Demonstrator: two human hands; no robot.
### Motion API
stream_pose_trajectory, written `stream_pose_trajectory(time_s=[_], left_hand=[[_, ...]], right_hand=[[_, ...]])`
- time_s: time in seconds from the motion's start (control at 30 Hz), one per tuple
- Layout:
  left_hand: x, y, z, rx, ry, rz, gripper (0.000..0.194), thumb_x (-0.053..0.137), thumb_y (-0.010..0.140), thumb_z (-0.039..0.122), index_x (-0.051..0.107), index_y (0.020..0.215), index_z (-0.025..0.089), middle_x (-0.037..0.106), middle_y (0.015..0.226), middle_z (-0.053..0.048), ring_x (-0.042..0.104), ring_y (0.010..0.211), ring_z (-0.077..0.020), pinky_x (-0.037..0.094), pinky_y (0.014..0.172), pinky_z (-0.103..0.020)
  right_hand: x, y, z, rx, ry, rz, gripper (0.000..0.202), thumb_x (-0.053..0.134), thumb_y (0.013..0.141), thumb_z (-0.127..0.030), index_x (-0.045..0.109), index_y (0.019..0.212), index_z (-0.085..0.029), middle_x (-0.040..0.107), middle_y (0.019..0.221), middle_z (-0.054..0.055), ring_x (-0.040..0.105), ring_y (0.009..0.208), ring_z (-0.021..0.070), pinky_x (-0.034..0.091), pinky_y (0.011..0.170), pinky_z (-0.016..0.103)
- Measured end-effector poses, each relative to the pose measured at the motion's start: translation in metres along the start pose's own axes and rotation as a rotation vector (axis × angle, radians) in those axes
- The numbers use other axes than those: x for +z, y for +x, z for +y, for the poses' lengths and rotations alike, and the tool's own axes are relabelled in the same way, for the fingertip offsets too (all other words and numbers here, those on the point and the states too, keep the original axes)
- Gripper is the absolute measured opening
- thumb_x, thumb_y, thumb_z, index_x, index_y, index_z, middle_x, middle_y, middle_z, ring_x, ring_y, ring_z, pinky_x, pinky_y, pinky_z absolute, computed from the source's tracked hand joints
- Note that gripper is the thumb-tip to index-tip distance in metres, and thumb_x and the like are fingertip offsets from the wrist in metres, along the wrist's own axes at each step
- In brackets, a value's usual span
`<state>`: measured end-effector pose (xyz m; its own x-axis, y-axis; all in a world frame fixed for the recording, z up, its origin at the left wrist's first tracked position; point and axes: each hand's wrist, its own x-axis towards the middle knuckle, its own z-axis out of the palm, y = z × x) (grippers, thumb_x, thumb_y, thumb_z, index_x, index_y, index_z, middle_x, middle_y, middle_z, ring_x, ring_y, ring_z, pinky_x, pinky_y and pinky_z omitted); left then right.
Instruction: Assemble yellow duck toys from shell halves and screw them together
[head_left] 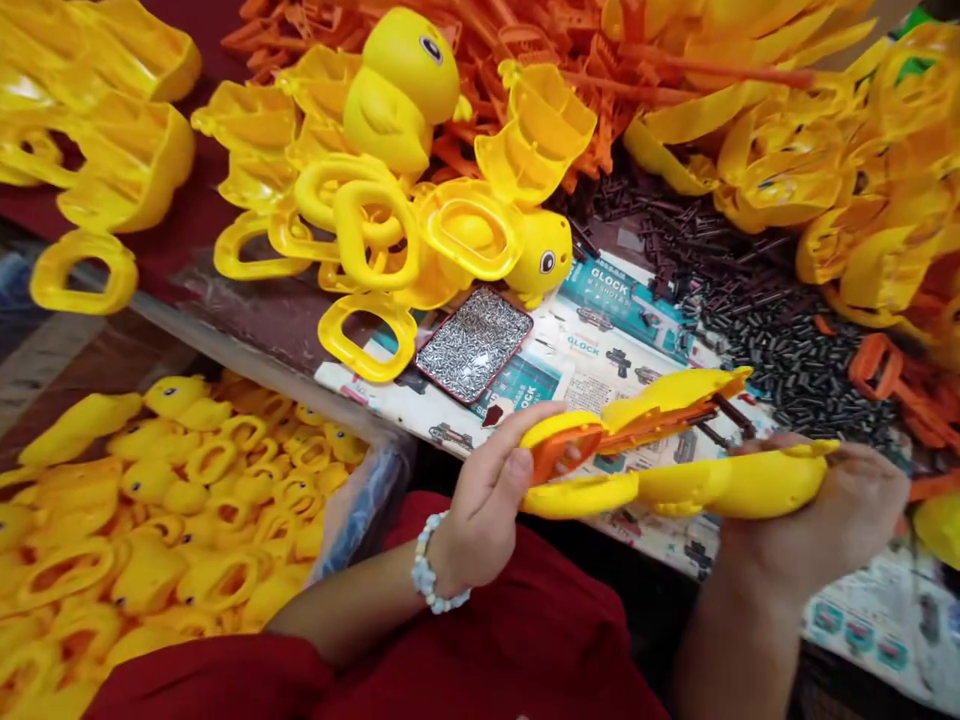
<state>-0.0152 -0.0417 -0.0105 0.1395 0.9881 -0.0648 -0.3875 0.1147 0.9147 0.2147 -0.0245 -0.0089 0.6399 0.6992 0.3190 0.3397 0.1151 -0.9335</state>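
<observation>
A yellow plastic duck toy [750,487] is held level in front of me, its two shell halves parted along the side. Between the halves shows an orange inner piece [570,450], and dark brown pins [724,422] stick out near the right end. My left hand [487,490], with a beaded bracelet at the wrist, is closed round the ring handle. At the body end, my right hand [832,520] grips the lower shell from behind, some of its fingers hidden. Beyond the toy lies a shallow tray of small silver screws [476,342].
Yellow duck shells [480,230] are heaped at the back, with orange parts [525,40] behind. Dark small pieces [787,350] spread to the right near more shells [795,170]. A lined box [375,505] of duck pieces stands lower left. Printed sheets [600,350] cover the table.
</observation>
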Motion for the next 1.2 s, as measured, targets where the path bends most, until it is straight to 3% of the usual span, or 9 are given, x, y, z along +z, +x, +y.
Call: stream_pose_trajectory(time_s=[0.13, 0.23, 0.37, 0.6, 0.87, 1.2], left_hand=[[0.004, -0.006, 0.001, 0.040, -0.048, -0.175, 0.037, 0.041, 0.096, 0.040, 0.055, 0.127, 0.025, 0.060, 0.122, -0.007, 0.062, 0.099, -0.0190, 0.052, 0.086, -0.029], [-0.001, -0.004, 0.003, 0.080, -0.018, -0.244, 0.033, 0.045, 0.095, 0.034, 0.055, 0.126, 0.028, 0.060, 0.120, -0.005, 0.058, 0.106, -0.0190, 0.047, 0.093, -0.030], [-0.007, 0.002, 0.008, 0.148, 0.036, -0.312, 0.032, 0.043, 0.096, 0.032, 0.057, 0.124, 0.027, 0.061, 0.115, -0.005, 0.058, 0.104, -0.0180, 0.044, 0.096, -0.029], [-0.008, 0.004, 0.009, 0.101, -0.009, -0.357, 0.031, 0.044, 0.095, 0.031, 0.058, 0.122, 0.025, 0.061, 0.114, -0.006, 0.058, 0.105, -0.0178, 0.044, 0.096, -0.028], [-0.009, 0.003, 0.015, 0.013, 0.017, -0.329, 0.031, 0.045, 0.095, 0.035, 0.060, 0.120, 0.026, 0.063, 0.112, -0.006, 0.060, 0.102, -0.0201, 0.047, 0.093, -0.032], [-0.014, 0.004, 0.012, 0.052, 0.007, -0.327, 0.030, 0.044, 0.095, 0.033, 0.061, 0.118, 0.025, 0.063, 0.108, -0.007, 0.060, 0.100, -0.0197, 0.047, 0.093, -0.032]], right_hand=[[0.012, -0.016, 0.002, -0.147, -0.010, 0.025, 0.053, 0.066, 0.063, -0.041, 0.039, 0.100, -0.016, 0.050, 0.097, 0.006, 0.053, 0.087, 0.0181, 0.043, 0.075, 0.029], [0.005, -0.015, 0.001, -0.161, -0.034, -0.001, 0.053, 0.073, 0.059, -0.029, 0.042, 0.099, -0.014, 0.051, 0.102, 0.007, 0.054, 0.080, 0.0160, 0.043, 0.073, 0.027], [-0.003, -0.008, 0.005, -0.129, -0.053, -0.040, 0.049, 0.075, 0.061, -0.026, 0.044, 0.097, -0.013, 0.052, 0.100, 0.008, 0.054, 0.077, 0.0144, 0.042, 0.072, 0.025], [-0.004, -0.007, 0.011, -0.099, -0.074, -0.113, 0.053, 0.077, 0.061, -0.027, 0.046, 0.101, -0.012, 0.053, 0.101, 0.006, 0.054, 0.086, 0.0141, 0.042, 0.077, 0.023], [-0.004, -0.007, 0.013, -0.086, -0.094, -0.120, 0.056, 0.077, 0.059, -0.028, 0.044, 0.102, -0.013, 0.052, 0.102, 0.008, 0.054, 0.087, 0.0172, 0.044, 0.078, 0.027], [-0.001, -0.008, 0.010, -0.090, -0.133, -0.073, 0.058, 0.081, 0.059, -0.029, 0.046, 0.101, -0.012, 0.052, 0.103, 0.009, 0.055, 0.092, 0.0175, 0.045, 0.084, 0.028]])
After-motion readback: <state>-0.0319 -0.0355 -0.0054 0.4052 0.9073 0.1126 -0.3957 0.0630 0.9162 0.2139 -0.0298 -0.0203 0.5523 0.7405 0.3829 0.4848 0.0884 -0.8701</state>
